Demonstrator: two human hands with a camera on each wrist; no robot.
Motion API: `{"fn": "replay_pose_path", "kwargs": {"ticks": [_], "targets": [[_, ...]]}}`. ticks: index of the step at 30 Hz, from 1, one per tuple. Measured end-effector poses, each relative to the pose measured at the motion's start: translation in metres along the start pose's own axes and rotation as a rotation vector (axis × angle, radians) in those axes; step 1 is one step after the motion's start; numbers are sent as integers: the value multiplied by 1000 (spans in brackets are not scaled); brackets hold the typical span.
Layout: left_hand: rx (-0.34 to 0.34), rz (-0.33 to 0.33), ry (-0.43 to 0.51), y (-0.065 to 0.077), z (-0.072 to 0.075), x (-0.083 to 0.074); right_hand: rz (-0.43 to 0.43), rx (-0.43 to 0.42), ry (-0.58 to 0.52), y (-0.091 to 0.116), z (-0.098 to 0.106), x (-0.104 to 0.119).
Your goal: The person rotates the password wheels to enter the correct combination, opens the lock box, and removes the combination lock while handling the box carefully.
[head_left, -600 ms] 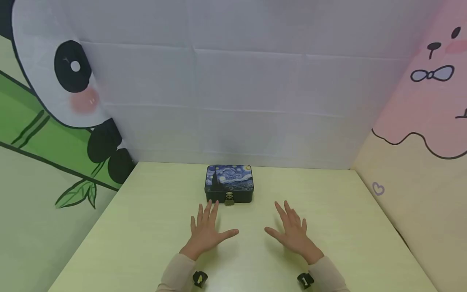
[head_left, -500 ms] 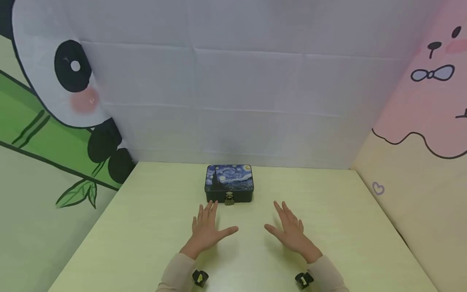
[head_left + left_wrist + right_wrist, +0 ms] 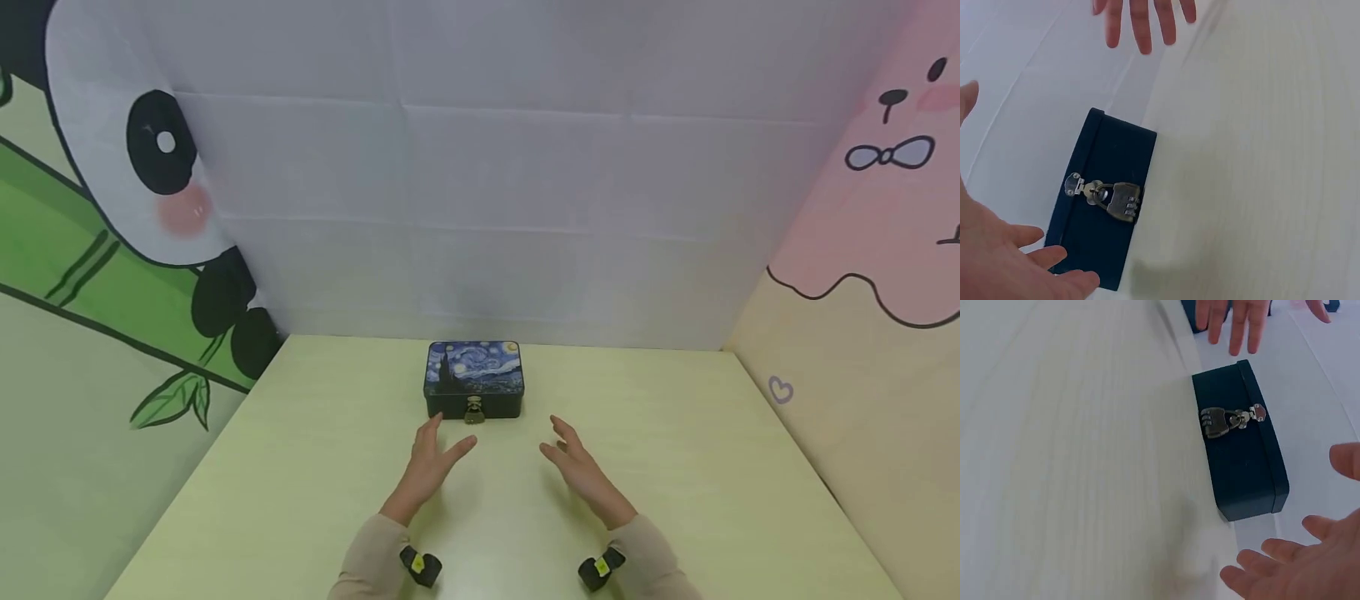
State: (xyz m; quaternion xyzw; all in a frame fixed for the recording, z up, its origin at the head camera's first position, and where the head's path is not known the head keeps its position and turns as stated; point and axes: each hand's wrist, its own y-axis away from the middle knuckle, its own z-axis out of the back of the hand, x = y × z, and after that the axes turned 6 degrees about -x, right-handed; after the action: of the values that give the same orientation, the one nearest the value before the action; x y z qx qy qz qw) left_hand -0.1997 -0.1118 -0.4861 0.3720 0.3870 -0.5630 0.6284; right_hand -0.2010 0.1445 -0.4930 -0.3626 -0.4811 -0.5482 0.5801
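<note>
A pale, creased cloth (image 3: 510,183) hangs as a backdrop at twelve o'clock, with a panda painting (image 3: 161,142) at ten o'clock and a pink cartoon figure (image 3: 862,217) at two. Below them spreads a smooth, pale yellow bench (image 3: 675,433) with a faint grain and a soft sheen.

The Starry Night tin box (image 3: 474,368) sits at twelve o'clock on the bench, close to the backdrop. Its front faces the person, which seems to put the fastening side within easiest reach. A brass-toned combination padlock (image 3: 1124,201) hangs at the box's six o'clock, its shackle passing through a metal hasp (image 3: 1074,184), presumably so that the lid cannot lift. The box is a rounded-corner rectangle, its dark sides plain and its lid printed with a swirling blue night sky; the walls look like thin painted metal.

The left hand (image 3: 426,467) hovers at the box's seven o'clock, the right hand (image 3: 581,471) at its five. On both, the fingers are parted and slightly bent, thumbs well away, with nothing in their hold. The palms angle toward each other, a pose that appears suited to framing the box from both sides. Beige sleeves (image 3: 371,554) cover the forearms, and small black devices (image 3: 602,569) sit at the wrists.
</note>
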Motion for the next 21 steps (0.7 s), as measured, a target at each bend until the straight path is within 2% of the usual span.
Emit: {"fn": "replay_pose_path", "kwargs": {"ticks": [9, 16, 21], "targets": [[-12, 103, 252, -12, -8, -2, -17, 32, -287, -21, -21, -1], [35, 179, 431, -18, -12, 2, -24, 60, -455, -37, -40, -4], [5, 221, 611, -25, -17, 8, -30, 88, -541, -45, -54, -4]]}}
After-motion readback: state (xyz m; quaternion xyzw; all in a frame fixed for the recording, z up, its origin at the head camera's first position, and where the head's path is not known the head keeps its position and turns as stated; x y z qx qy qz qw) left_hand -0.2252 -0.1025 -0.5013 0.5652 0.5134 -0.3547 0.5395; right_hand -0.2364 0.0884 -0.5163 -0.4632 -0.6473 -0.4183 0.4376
